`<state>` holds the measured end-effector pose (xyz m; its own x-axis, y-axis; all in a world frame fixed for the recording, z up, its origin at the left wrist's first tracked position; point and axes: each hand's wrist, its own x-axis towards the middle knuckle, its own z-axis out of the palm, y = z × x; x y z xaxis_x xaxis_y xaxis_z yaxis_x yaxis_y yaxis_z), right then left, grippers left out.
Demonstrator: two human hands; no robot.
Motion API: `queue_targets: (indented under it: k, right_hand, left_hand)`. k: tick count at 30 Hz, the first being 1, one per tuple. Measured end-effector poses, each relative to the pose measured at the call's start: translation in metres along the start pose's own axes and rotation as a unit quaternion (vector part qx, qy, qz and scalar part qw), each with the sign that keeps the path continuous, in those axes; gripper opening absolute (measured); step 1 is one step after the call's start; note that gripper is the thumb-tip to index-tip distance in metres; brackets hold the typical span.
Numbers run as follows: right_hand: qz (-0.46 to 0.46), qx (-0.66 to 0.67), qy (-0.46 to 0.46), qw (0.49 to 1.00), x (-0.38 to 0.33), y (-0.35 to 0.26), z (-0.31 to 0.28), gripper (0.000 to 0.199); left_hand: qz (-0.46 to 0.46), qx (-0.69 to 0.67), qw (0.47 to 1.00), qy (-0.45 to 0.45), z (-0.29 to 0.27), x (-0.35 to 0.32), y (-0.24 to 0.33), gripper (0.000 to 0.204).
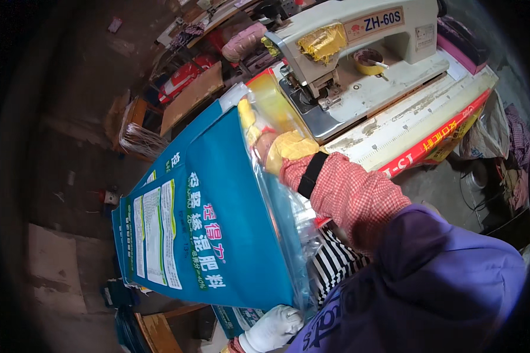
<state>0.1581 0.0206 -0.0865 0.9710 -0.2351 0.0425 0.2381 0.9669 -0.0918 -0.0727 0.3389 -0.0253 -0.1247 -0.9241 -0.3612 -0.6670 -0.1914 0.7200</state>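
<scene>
A large teal woven bag (235,200) with a clear plastic liner (280,229) along its open edge hangs slantwise before me. My right hand (268,141), partly covered in worn yellow material, is closed on the bag's upper edge near the sewing machine (359,50). At the bottom, my left hand (275,329) wears a white glove. Its fingers are curled at the bag's lower corner and grip the edge there. The fingertips of both hands are partly hidden. The machine's needle area (321,88) lies just beyond my right hand.
A yellow tape roll (368,61) rests on the machine bed. The white worktable (388,132) has a red and yellow printed front edge. Wooden stools (159,335), a cardboard sheet (191,97) and a bundle of pale strings (144,140) stand to the left.
</scene>
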Motion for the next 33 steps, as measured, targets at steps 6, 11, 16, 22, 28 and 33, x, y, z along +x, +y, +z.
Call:
queue_targets:
  k: [6, 11, 16, 22, 28, 33]
  right_hand:
    - [-0.093, -0.473, 0.097, 0.871, -0.118, 0.008, 0.076, 0.058]
    - [-0.029, -0.544, 0.076, 0.835, -0.146, 0.011, 0.098, 0.071]
    - [-0.237, -0.751, -0.114, 0.605, -0.088, 0.051, 0.041, 0.039]
    - [-0.330, -0.780, -0.205, 0.491, -0.059, 0.101, -0.025, 0.041]
    - [0.044, -0.868, -0.365, 0.335, -0.084, 0.107, -0.025, 0.051]
    - [0.214, -0.649, -0.095, 0.724, -0.120, 0.045, 0.026, 0.068]
  left_hand:
    - [-0.008, -0.053, 0.995, 0.082, -0.057, 0.015, 0.028, 0.017]
    - [0.025, 0.262, 0.917, 0.299, -0.146, 0.053, 0.087, 0.021]
    - [0.053, 0.645, 0.680, 0.345, -0.222, 0.140, 0.091, 0.045]
    - [-0.047, 0.733, 0.650, 0.197, -0.238, 0.199, 0.033, 0.007]
    - [-0.209, 0.535, 0.791, 0.209, -0.235, 0.147, -0.001, 0.017]
    - [-0.277, 0.653, 0.655, 0.260, -0.254, 0.156, 0.028, 0.055]
